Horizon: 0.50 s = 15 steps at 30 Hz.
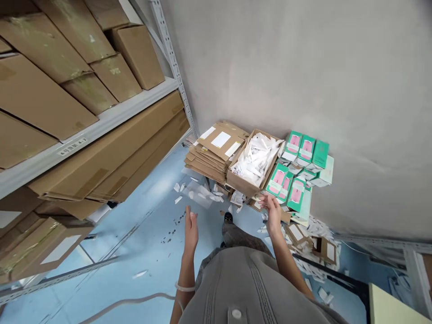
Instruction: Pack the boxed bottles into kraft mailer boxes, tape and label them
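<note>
My left hand hangs over the blue floor with its fingers stretched out and nothing in it. My right hand reaches down with fingers spread, close to the green and pink boxes stacked against the wall, touching none that I can see. An open cardboard box full of white paper slips sits just beyond that hand. A pile of flattened cartons lies to the left of the open box.
A metal shelf rack loaded with large brown cartons fills the left. White paper scraps litter the blue floor. Small cardboard boxes and more scraps lie at the right by the wall. My shoe shows below.
</note>
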Each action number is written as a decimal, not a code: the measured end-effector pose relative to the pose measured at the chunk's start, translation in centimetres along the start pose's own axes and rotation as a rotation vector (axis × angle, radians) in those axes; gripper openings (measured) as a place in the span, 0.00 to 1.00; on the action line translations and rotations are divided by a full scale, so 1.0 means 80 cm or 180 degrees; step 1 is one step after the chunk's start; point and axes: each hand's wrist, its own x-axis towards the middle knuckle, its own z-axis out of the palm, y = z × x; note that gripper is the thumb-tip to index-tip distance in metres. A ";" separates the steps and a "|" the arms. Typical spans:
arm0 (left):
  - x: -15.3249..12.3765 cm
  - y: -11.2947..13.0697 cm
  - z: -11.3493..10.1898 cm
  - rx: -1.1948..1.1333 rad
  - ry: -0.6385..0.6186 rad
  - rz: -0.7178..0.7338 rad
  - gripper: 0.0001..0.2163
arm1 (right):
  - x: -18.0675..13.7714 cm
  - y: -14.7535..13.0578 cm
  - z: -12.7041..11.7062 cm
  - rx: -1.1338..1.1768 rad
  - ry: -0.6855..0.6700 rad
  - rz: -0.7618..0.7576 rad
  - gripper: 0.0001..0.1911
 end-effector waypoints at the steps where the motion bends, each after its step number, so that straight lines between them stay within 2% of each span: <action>1: 0.014 0.002 -0.003 -0.0026 0.0071 -0.0085 0.38 | 0.015 -0.006 0.021 0.0035 0.0005 -0.0140 0.22; 4: 0.062 0.016 -0.012 -0.0083 0.0285 -0.0141 0.39 | 0.054 -0.026 0.094 0.0114 -0.0238 -0.0418 0.19; 9: 0.158 0.060 -0.010 -0.0226 0.0416 0.0013 0.35 | 0.097 -0.052 0.214 -0.0088 -0.1309 -0.0414 0.18; 12: 0.225 0.083 0.002 -0.0450 0.0152 0.0010 0.33 | 0.112 -0.044 0.261 -0.0316 -0.1705 -0.0332 0.19; 15: 0.305 0.103 0.017 -0.0572 -0.0181 -0.0015 0.31 | 0.125 -0.021 0.285 -0.0485 -0.1664 -0.0209 0.20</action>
